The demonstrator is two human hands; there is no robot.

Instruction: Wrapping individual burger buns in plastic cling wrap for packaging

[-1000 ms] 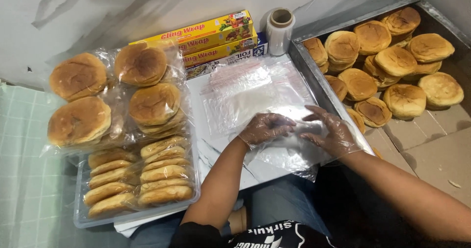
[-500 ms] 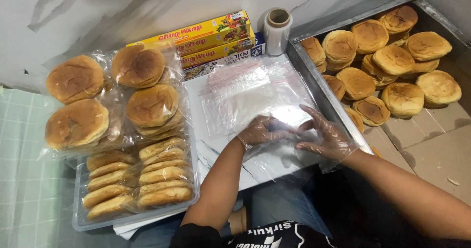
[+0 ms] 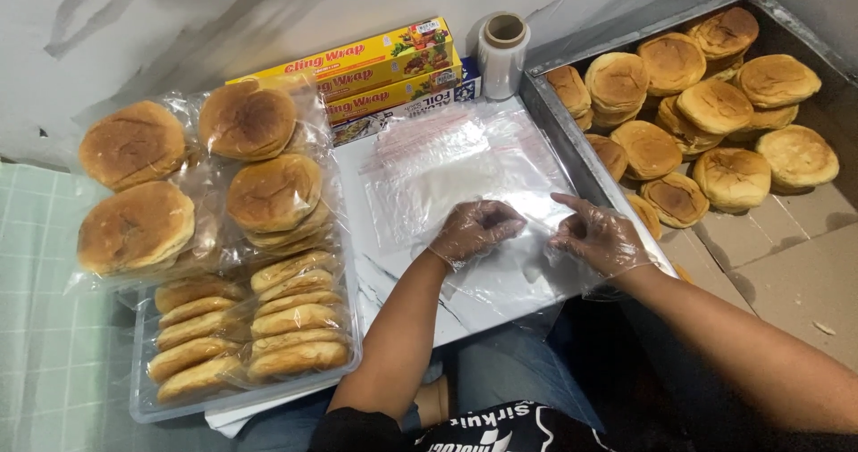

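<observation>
Both my hands wear thin clear gloves and work on a clear plastic zip bag [image 3: 514, 269] lying on a white board [image 3: 393, 282] across my lap. My left hand [image 3: 474, 229] is curled, pinching the top layer of the bag. My right hand [image 3: 597, 236] grips the same bag's edge with its fingers bent. A small stack of more clear zip bags [image 3: 447, 162] lies just beyond my hands. No bun is in either hand.
Bagged buns [image 3: 192, 179] are stacked at the left above a clear plastic tray [image 3: 147, 407] of packed buns. Wrap boxes [image 3: 371, 72] and a film roll [image 3: 503, 52] stand by the wall. A metal tray [image 3: 572, 144] of loose buns [image 3: 706, 104] sits at the right.
My right hand has drawn slightly rightward and lifted the bag's edge; my left hand stays curled on the bag. The camera view shifted a little.
</observation>
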